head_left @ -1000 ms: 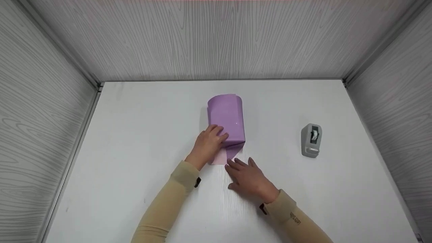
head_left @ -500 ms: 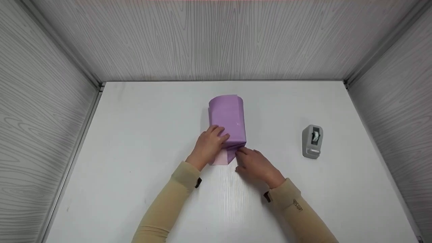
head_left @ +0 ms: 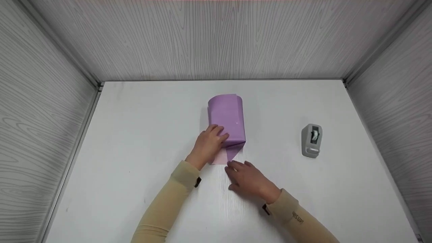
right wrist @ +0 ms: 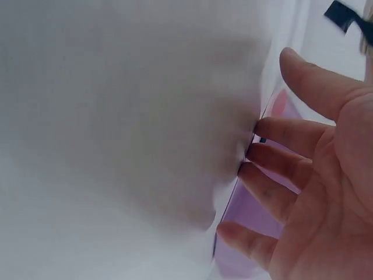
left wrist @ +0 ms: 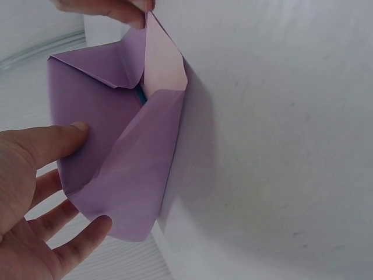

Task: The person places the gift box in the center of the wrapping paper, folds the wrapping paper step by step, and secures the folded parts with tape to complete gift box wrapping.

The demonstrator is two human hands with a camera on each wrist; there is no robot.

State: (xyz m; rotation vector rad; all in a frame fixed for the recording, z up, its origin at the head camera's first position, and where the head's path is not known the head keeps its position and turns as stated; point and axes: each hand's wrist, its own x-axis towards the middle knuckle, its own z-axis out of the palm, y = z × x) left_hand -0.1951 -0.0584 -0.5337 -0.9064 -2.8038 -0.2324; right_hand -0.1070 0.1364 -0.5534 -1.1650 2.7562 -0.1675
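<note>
A package wrapped in purple paper lies mid-table, its near end partly folded. Out of that end a flap with a pale pink inner side sticks toward me. My left hand holds the package at its near left corner; in the left wrist view the thumb presses the folded end, other fingers bending over the side. A thin teal edge shows inside the opening. My right hand is at the flap's near tip, palm down. The right wrist view shows its fingers extended, fingertips along the paper's edge.
A grey tape dispenser with a roll in it stands on the white table, to the right of the package. Wood-grain panels rise at the back and both sides.
My right hand went up to the flap's right edge half a second ago, then slid back down and left to its tip. My left hand and the package stayed in place.
</note>
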